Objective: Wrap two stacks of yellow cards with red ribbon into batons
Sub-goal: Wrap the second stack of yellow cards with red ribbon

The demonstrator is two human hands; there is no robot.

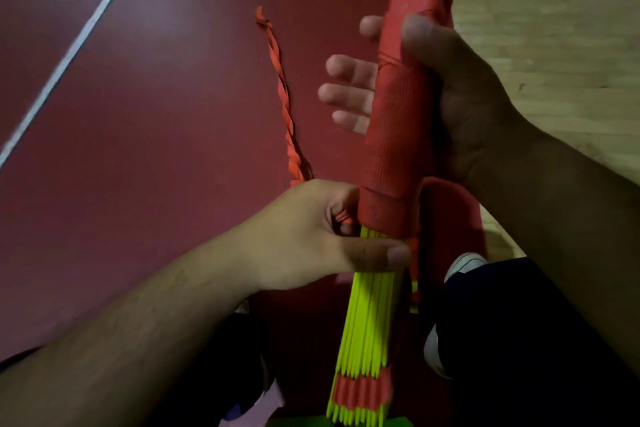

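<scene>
A long baton [398,135] stands nearly upright in the middle of the view, its upper part covered in red wrap with thin red ribbon wound round the top. Below the wrap, the yellow cards [367,329] stick out, with red marks near their lower ends. My right hand [440,90] grips the red-wrapped part, thumb in front and fingers behind. My left hand [325,236] holds the bundle just under the wrap's lower edge, thumb across the yellow cards, with a bit of red ribbon pinched in its fingers. A loose twisted red ribbon [282,97] lies on the mat, running toward my left hand.
A dark red mat [138,149] with a white line [69,55] covers the floor on the left. Pale wooden floor [554,10] shows at the upper right. My dark trousers and a white shoe [464,263] are at the bottom right.
</scene>
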